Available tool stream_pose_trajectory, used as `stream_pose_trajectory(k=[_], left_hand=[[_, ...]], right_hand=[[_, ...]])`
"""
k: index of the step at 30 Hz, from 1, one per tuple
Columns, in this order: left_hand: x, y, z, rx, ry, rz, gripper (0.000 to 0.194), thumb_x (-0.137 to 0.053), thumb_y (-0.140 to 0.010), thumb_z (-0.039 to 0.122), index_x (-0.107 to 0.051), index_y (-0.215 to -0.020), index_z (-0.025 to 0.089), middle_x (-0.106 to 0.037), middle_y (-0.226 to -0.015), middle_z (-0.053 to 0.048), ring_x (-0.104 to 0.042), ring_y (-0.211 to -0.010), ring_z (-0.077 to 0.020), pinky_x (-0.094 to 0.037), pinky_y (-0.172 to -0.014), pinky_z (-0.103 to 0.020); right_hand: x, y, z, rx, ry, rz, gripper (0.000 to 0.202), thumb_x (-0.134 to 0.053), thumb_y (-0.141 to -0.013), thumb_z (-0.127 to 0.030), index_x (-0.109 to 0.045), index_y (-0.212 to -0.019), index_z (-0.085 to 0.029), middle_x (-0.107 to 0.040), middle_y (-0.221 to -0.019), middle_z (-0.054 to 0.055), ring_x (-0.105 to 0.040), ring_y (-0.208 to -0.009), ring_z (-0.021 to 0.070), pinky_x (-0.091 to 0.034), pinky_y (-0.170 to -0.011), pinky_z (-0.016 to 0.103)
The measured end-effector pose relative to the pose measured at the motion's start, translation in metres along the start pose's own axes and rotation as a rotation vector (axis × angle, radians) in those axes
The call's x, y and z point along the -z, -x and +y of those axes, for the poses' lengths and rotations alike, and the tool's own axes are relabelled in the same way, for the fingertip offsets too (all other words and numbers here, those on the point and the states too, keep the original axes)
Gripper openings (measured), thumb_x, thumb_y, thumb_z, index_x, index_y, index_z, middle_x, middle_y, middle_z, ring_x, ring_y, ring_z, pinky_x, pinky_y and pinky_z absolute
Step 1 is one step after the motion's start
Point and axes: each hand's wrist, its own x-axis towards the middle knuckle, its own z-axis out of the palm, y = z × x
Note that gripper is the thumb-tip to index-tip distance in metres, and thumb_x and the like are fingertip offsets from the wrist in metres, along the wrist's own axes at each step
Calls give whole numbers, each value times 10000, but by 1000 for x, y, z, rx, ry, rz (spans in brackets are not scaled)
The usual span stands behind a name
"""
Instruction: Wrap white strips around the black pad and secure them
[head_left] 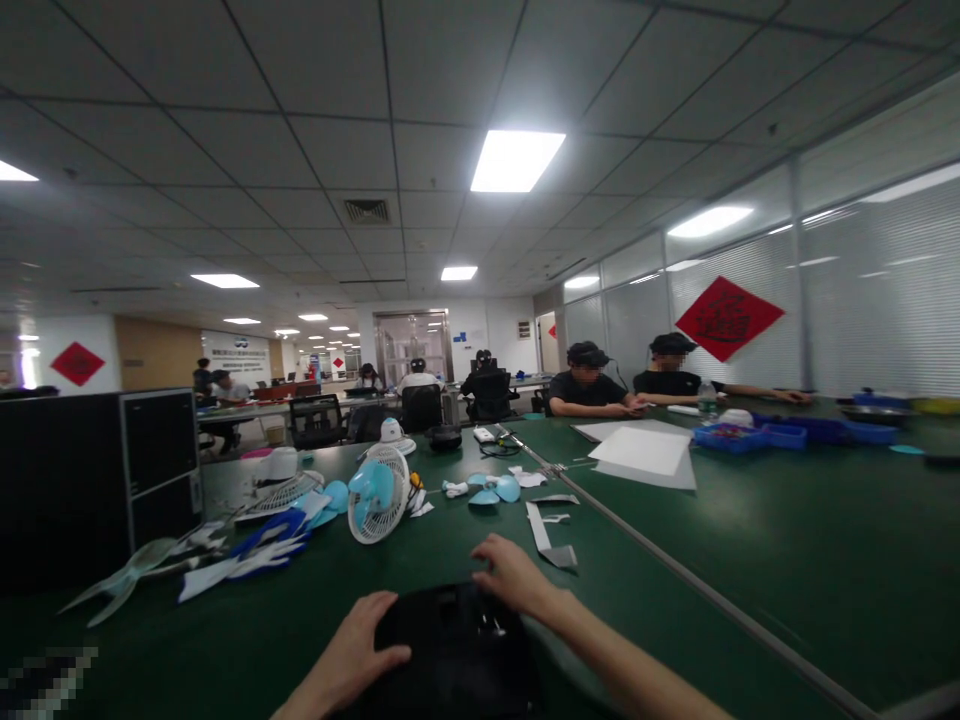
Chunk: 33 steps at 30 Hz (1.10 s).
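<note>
A glossy black case [454,650] lies on the green table right in front of me; its exact kind cannot be made out, and its near part runs out of view at the bottom. My left hand [349,645] grips its left side, thumb over the top and fingers along the far left corner. At the far right corner is my right hand [516,578], its fingers bent and apart, thumb close to the case's edge. Beyond the hands lie bent grey-white strips [551,540] and a light-blue fan blade [495,490].
To the left are a small white fan [379,495], blue-and-white gloves [255,550], loose clear blades [124,575] and a black computer tower [67,490]. Right of the table seam [637,535] lie white sheets [645,455] and blue trays [739,437]. Two people [589,385] sit across the table.
</note>
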Motion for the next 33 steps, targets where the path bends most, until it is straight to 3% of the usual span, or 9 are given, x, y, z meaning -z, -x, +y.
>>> stream_pose_trajectory(k=[5,9,13,21,28,33], left_hand=[[1,-1,0,-15,10,-7,899,-634,-688,651,-450,-1403,137,-400,-1491,-141,-353,-1374,-298,-261,-1163,-369],[1,-3,-5,-5,-3,-4,919,-642,-677,648,-441,-1406,127,-402,-1483,-149,-357,-1366,-303,-256,-1163,-376],[3,-2,-8,-8,-4,-8,911,-636,-685,646,-445,-1400,115,-398,-1477,-157,-367,-1357,-298,-259,-1159,-372],[8,0,-10,30,25,-20,929,-644,-660,652,-442,-1406,136,-400,-1480,-137,-377,-1351,-304,-294,-1137,-363],[9,-5,-23,24,20,-16,880,-649,-672,628,-456,-1395,164,-397,-1486,-116,-378,-1353,-293,-285,-1145,-368],[11,-2,-22,8,33,-17,868,-629,-693,629,-458,-1394,145,-407,-1479,-129,-383,-1352,-295,-289,-1147,-365]], right_hand=[[24,6,62,-202,118,89,279,-574,-842,-209,-662,-1099,-149,-628,-1129,119,-595,-1052,255,-442,-931,302],[22,15,86,-300,182,119,281,-607,-826,-205,-642,-1086,-104,-601,-1151,179,-574,-1093,289,-423,-951,325],[11,17,92,-352,215,109,307,-652,-810,-238,-621,-1085,-105,-578,-1191,182,-582,-1082,278,-427,-927,306],[9,17,103,-416,267,37,215,-624,-848,-296,-641,-983,-129,-628,-1070,150,-625,-978,254,-453,-825,297],[12,18,105,-428,286,19,183,-527,-889,-217,-649,-962,-103,-645,-1040,174,-637,-969,263,-449,-802,302],[17,19,110,-478,280,23,216,-454,-861,-109,-650,-954,-109,-666,-1028,168,-653,-947,254,-448,-780,299]])
